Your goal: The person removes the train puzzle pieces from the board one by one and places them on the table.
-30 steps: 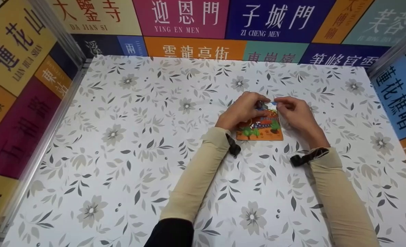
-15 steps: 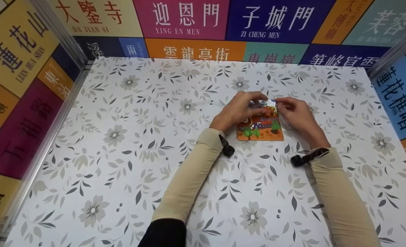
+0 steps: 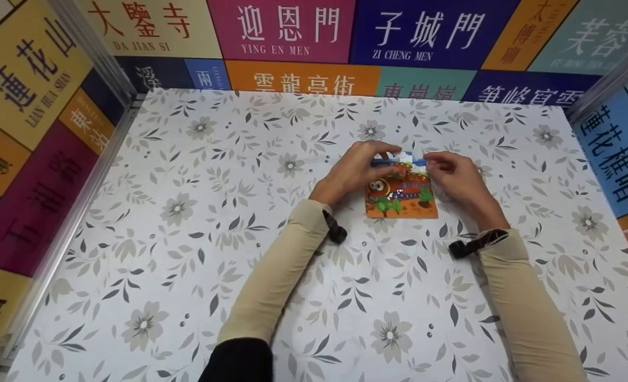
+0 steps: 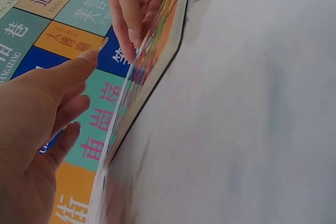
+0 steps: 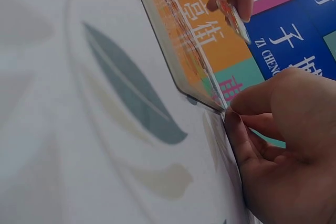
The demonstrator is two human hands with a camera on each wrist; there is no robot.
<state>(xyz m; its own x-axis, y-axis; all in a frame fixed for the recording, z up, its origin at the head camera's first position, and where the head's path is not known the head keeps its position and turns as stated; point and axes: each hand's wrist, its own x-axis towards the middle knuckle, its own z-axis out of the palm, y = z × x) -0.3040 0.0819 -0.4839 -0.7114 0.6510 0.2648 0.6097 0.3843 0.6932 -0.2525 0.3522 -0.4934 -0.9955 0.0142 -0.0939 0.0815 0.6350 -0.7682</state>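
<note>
Nearest the wearer, a black upper sleeve (image 3: 237, 362) meets smooth beige sleeves (image 3: 260, 286), each cuff carrying a small black device (image 3: 336, 233). Left hand (image 3: 348, 168): thumb and fingers partly bent, little gap between them, pinching a thin flat piece (image 5: 234, 20), orange-red with a pale edge. Right hand (image 3: 458, 174): fingers bent, thumb and forefinger tips close together, touching the far right corner of the picture board (image 3: 406, 208); whether they grip it cannot be told. Board lies flat between the hands, right of the table's centre; squarish, rounded corners, pale edge with dark line beneath. Its print shows a round-eyed figure, green bushes and orange ground; upper part white and blue. Left hand stands in the way of its upper left area. Underneath, a matte white cloth (image 3: 197, 276) with grey flowers and leaves covers the table. Beyond, flat wall panels (image 3: 282, 29) in pink, blue, orange and yellow bear large lettering; straight glossy rails (image 3: 99, 58) run down both corners.
</note>
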